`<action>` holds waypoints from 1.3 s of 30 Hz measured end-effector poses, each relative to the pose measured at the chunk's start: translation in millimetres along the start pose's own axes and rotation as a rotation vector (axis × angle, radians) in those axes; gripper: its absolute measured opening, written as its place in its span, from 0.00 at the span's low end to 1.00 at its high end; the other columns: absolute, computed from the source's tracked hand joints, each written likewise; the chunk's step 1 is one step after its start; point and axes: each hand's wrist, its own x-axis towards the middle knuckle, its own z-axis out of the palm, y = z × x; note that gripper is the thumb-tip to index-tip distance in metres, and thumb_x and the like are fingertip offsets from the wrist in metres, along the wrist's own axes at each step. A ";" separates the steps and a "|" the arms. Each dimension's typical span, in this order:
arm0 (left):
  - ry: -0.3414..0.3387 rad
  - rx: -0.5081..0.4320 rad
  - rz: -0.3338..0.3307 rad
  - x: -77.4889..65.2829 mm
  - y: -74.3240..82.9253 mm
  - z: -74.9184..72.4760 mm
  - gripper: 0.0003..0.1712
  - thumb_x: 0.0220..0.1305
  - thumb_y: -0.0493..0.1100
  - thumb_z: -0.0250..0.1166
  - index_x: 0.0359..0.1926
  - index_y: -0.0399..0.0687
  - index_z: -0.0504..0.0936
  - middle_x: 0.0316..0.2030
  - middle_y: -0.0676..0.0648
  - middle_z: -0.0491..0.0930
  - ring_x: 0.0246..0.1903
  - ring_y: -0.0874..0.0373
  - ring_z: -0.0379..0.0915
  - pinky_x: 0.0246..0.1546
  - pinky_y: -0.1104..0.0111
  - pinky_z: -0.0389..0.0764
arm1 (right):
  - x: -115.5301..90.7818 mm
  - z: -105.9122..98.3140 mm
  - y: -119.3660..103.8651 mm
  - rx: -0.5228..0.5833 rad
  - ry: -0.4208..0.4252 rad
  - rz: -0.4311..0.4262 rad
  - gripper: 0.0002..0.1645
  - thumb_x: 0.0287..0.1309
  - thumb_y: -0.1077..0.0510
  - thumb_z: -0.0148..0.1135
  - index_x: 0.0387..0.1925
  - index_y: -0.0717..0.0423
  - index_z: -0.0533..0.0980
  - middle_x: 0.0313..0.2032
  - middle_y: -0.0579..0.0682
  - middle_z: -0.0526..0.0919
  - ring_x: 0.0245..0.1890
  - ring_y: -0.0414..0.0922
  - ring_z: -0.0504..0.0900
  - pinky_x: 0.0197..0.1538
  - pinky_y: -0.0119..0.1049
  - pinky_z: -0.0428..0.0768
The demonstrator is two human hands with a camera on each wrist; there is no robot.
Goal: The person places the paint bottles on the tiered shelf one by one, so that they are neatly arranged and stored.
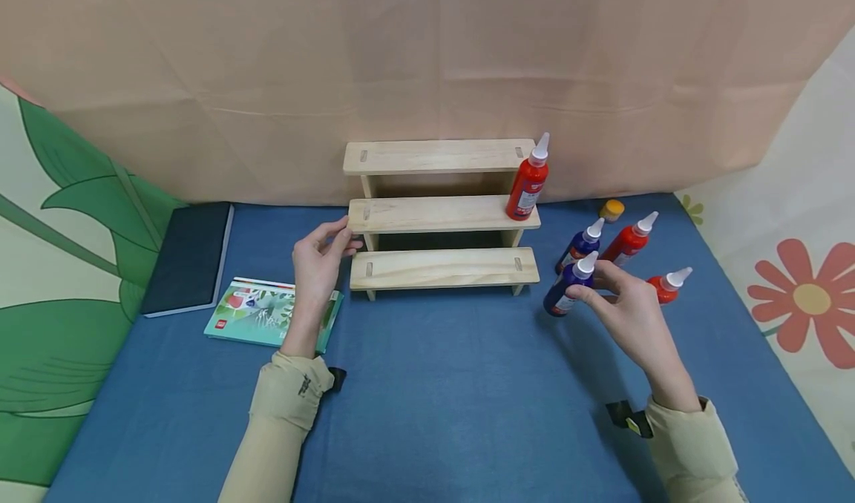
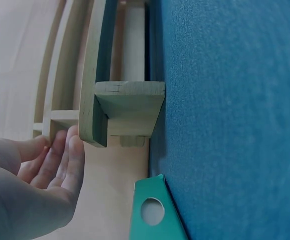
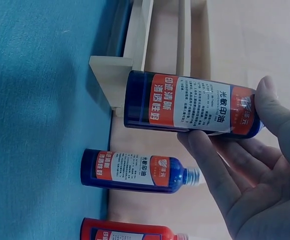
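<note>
A three-step wooden display rack [image 1: 444, 269] stands at the back of the blue-covered table. My left hand [image 1: 319, 254] pinches the left end of its middle step between thumb and fingers, also visible in the left wrist view. My right hand [image 1: 624, 310] grips a blue ink bottle [image 3: 184, 105] with a white pointed cap. In the right wrist view its base hangs above the tabletop. Behind it stand a second blue ink bottle [image 1: 580, 248] and a red ink bottle [image 1: 628, 243]. Another red ink bottle [image 1: 668, 285] is partly hidden by my right hand. One red ink bottle [image 1: 524, 191] stands upright on the middle step's right end.
A yellow-orange cap-like object [image 1: 611, 210] sits behind the bottles. Left of the rack lie a green LEGO booklet or box [image 1: 254, 314], partly under my left forearm, and a dark notebook [image 1: 187, 258]. A beige cloth [image 1: 434, 58] hangs behind the rack.
</note>
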 end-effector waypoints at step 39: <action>0.003 0.004 0.017 0.0 2.2 0.6 0.17 0.79 0.34 0.64 0.63 0.32 0.84 0.50 0.31 0.86 0.36 0.65 0.87 0.43 0.72 0.90 | 15.7 7.3 -29.3 0.060 0.028 -0.085 0.25 0.71 0.56 0.73 0.64 0.63 0.80 0.54 0.64 0.87 0.55 0.63 0.86 0.46 0.11 0.75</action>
